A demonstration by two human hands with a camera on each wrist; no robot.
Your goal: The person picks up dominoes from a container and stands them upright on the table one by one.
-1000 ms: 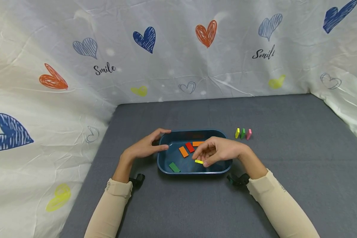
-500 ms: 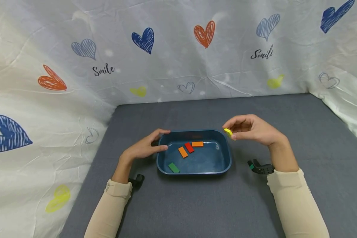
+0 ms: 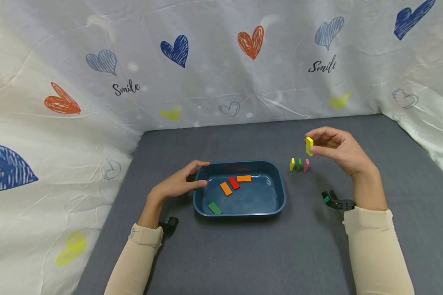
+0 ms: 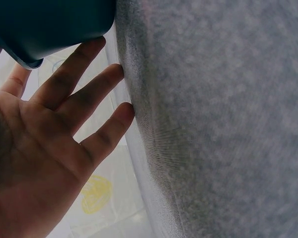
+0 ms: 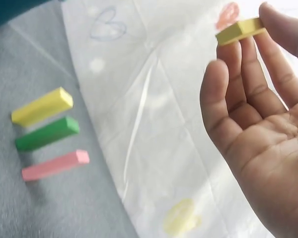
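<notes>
Between thumb and fingertips my right hand (image 3: 341, 149) pinches a yellow block (image 3: 309, 146), held upright above the table. Just below and left of it stand three upright blocks in a row: a yellow block (image 3: 292, 164), a green block (image 3: 299, 165) and a pink block (image 3: 306, 165). My left hand (image 3: 177, 181) rests at the left end of a dark blue tray (image 3: 240, 215), its fingers fairly straight; in the left wrist view the fingertips touch the tray's outer side. Inside the tray lie a green block (image 3: 215, 208), a red block (image 3: 234, 183) and two orange blocks (image 3: 226, 189).
A grey cloth (image 3: 221, 254) covers the table. White curtain (image 3: 206, 82) printed with hearts rises behind and along the left side. Black wrist straps (image 3: 337, 201) hang below both wrists.
My right hand has lifted the yellow block out of the tray, carried it right and away from me, and turned it upright. The left hand has stayed at the tray's end.
</notes>
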